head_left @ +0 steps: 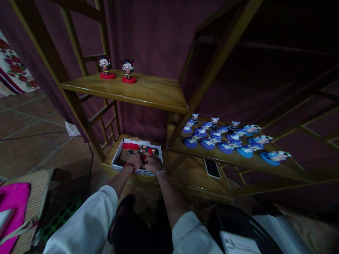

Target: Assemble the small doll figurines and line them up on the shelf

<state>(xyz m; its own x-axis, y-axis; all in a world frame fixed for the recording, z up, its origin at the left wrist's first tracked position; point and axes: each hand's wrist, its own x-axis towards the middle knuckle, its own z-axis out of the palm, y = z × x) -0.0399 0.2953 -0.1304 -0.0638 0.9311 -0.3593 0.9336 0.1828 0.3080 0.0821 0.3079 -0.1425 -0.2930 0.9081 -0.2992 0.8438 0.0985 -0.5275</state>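
Both hands sit in the near edge of the box (118,157) on the lowest shelf (190,174): the left hand (135,161) and right hand (151,164) curl together around a small red figurine (143,158) (too dim to tell who grips). It seems mid-pickup; lifting it needs a firm pinch. Its axis and facing are unreadable.

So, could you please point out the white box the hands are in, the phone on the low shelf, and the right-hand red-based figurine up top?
white box (118,155), head view, on its left wall.
phone (212,168), head view, middle of its dark screen.
right-hand figurine (128,68), head view, on its body.
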